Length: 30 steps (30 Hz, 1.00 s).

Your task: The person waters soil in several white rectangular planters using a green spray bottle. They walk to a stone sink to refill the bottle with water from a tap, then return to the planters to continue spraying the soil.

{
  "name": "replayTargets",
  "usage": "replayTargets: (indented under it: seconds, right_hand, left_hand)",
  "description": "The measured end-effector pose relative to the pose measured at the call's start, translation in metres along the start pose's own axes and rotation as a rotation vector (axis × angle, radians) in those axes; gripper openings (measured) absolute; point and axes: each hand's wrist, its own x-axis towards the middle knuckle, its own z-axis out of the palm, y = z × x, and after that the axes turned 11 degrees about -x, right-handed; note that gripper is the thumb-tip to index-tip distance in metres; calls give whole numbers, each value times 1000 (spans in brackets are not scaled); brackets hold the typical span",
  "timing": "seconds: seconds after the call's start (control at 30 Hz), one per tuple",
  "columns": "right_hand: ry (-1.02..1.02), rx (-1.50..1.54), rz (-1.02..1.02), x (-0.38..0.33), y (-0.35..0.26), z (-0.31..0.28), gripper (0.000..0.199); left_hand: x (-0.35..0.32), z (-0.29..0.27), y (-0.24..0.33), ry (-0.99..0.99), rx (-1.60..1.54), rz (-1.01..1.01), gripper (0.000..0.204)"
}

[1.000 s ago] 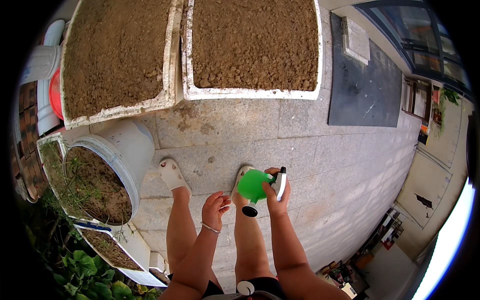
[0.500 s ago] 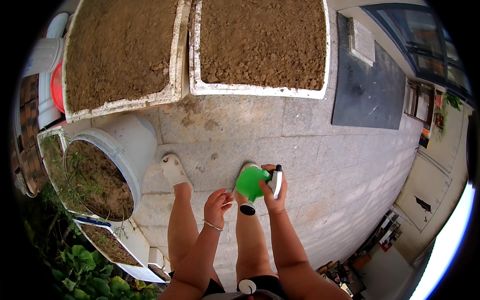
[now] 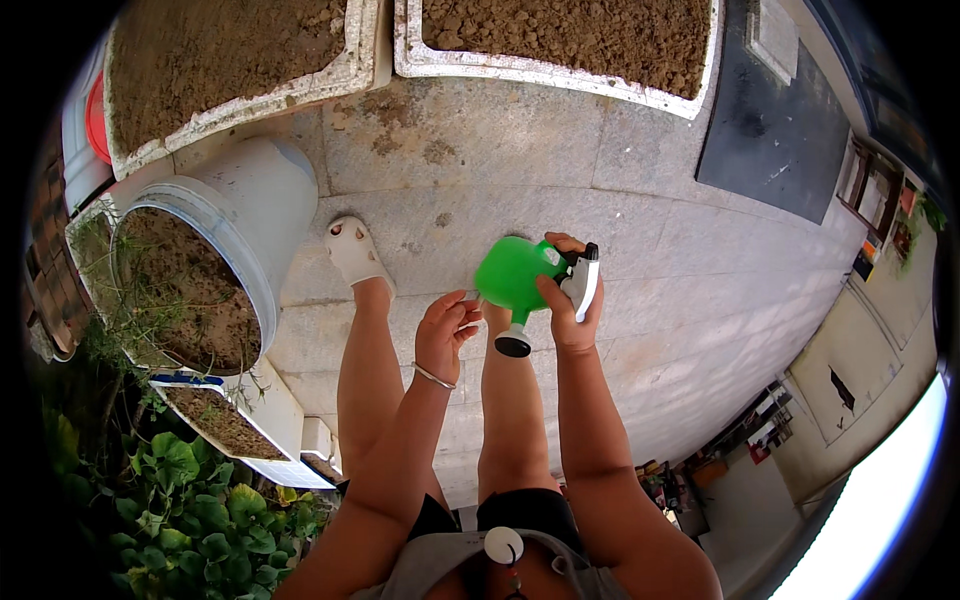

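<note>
Head view shows us standing on stone paving, our right hand wrapped around a green spray bottle, gripping it at the white trigger head, with the bottle tilted and its black-tipped end pointing down. Just left of the bottle, our left hand hangs loosely curled, holding nothing, fingertips near the bottle but apart from it. Further left of the bottle stands a white bucket filled with soil. Beyond the bottle, two white planter boxes of soil lie along the paving. A white sandal shows between bottle and bucket.
</note>
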Motion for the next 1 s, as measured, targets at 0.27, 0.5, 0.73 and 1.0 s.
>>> replayTargets:
  seconds: [0.27, 0.5, 0.73, 1.0]
  right_hand:
    - [66, 105, 18, -8, -19, -2, 55]
    - [65, 238, 36, -25, -48, -10, 52]
    - [-160, 231, -85, -35, -60, -18, 60]
    - [8, 113, 74, -58, -66, -18, 115]
  left_hand:
    - [3, -4, 1, 133, -20, 16, 35]
    - [-8, 23, 16, 26, -236, -257, 40]
    - [1, -5, -4, -560, -500, -300, 51]
    - [8, -18, -1, -573, -637, -274, 45]
